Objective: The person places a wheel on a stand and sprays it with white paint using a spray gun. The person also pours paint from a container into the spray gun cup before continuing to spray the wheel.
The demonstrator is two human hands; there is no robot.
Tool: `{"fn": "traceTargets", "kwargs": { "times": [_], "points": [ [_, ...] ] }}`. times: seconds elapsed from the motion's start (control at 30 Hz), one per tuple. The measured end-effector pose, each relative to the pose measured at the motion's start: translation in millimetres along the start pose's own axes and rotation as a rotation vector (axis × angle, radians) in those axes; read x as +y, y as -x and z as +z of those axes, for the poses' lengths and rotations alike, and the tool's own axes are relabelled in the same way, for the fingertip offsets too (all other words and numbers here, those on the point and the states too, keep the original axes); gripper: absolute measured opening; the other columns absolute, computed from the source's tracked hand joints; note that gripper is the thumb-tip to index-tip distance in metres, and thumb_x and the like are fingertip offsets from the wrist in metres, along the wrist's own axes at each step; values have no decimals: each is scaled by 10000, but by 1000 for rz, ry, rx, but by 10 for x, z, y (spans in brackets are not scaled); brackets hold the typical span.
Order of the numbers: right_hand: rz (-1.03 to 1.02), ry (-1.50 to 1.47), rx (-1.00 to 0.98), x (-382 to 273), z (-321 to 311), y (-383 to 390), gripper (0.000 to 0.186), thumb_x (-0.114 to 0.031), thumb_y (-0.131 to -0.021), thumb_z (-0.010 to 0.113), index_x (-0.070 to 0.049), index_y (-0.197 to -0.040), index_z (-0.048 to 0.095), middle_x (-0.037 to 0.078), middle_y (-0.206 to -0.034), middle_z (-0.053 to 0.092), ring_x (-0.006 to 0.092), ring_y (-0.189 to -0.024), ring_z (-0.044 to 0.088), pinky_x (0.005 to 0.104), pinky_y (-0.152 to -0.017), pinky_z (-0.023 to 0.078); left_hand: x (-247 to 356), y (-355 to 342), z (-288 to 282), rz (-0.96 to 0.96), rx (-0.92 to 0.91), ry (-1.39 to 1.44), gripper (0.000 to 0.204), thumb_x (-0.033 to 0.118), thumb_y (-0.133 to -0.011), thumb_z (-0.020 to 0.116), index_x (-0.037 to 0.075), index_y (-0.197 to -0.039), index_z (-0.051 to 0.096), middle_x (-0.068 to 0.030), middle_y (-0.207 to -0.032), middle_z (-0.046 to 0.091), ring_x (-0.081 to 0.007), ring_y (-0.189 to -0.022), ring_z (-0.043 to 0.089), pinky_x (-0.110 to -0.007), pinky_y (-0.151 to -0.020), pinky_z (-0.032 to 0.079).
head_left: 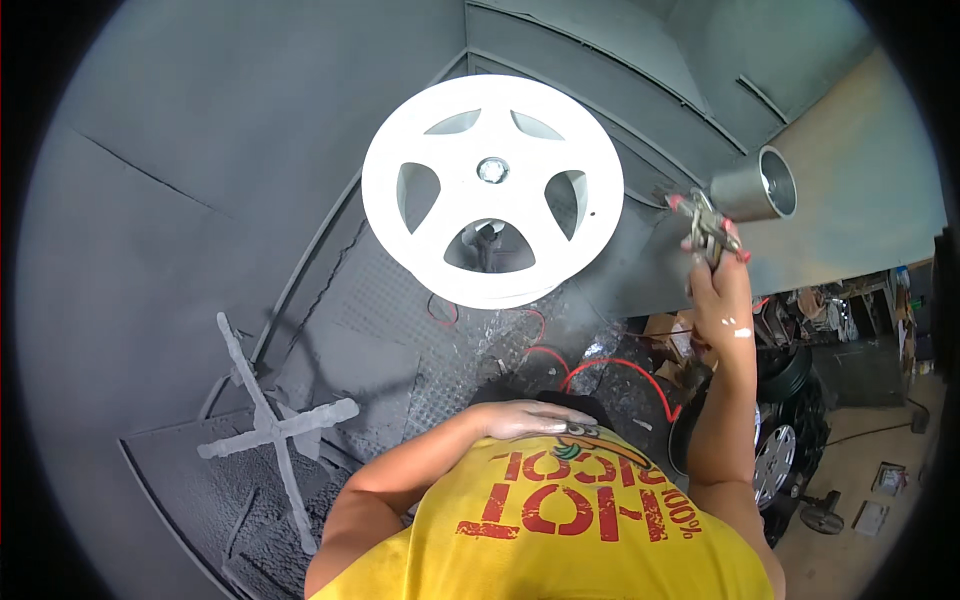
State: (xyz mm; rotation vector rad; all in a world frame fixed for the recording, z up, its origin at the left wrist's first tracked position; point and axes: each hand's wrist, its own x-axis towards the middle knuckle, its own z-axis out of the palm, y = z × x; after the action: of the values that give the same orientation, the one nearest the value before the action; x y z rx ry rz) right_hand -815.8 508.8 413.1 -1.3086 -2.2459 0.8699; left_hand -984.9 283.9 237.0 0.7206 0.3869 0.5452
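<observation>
Wheel (493, 198): in the head view, a white five-spoke rim is held up ahead, above the floor (380, 290), with a dark support (487, 242) showing through its lowest gap.
Right hand (718, 285): a spray gun (712, 230) with a metal cup (738, 192) is grasped, right of the wheel and apart from it; whether the trigger is pulled cannot be told.
Left hand (525, 418): it is laid on the yellow shirt (560, 495), with nothing grasped.
Dark spot (592, 213): a hole or a missed patch cannot be told apart here, so it is best checked.
Spray passes: by judgement, the gun is best kept square to the wheel's face and moved evenly, each pass overlapped; gap walls are better reached at an angle.
Cup: it is best kept from tipping, so that drips are avoided.
Red hose (622, 363): its loops should be kept from being snagged.
</observation>
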Motion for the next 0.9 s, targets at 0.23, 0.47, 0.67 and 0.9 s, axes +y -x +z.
{"fn": "traceTargets", "kwargs": {
  "times": [0.23, 0.47, 0.67, 0.9],
  "points": [
    [5, -53, -97, 590, 263, 447, 396, 42, -900, 483, 3, -1293, 471, 175, -1047, 649, 247, -736, 621, 358, -685, 512, 26, 159, -383, -168, 287, -500, 404, 277, -1020, 569, 39, -1346, 597, -130, -1290, 654, -211, -1164, 613, -336, -1014, 457],
    [-148, -7, -370, 1669, 831, 649, 499, -1, -852, 483, -2, -1346, 412, 323, -1118, 606, 517, -1012, 596, 534, -880, 490, 162, -630, -422, 172, 1214, -625, 206, 151, -839, 787, 37, -999, 728, -116, -871, 735, -154, -750, 676, -294, -712, 539],
    [-183, -22, -694, 2371, 1365, 709, 545, -31, -878, 499, -2, -1411, 393, 324, -1226, 574, 500, -1090, 587, 546, -944, 471, 281, -1385, -218, 242, 1541, -842, 781, 233, -676, 911, 1, -1328, 549, -173, -1293, 610, -256, -1167, 613, -360, -1013, 477],
    [-461, 154, -1095, 2599, 1873, 674, 413, -188, -943, 485, 10, -1305, 492, 284, -1101, 648, 477, -966, 654, 563, -857, 519, -463, -1612, -372, 278, 1875, -642, 919, 184, -625, 945, -7, -1379, 456, -143, -1283, 589, -242, -1189, 585, -368, -1035, 464]
  ]
}}
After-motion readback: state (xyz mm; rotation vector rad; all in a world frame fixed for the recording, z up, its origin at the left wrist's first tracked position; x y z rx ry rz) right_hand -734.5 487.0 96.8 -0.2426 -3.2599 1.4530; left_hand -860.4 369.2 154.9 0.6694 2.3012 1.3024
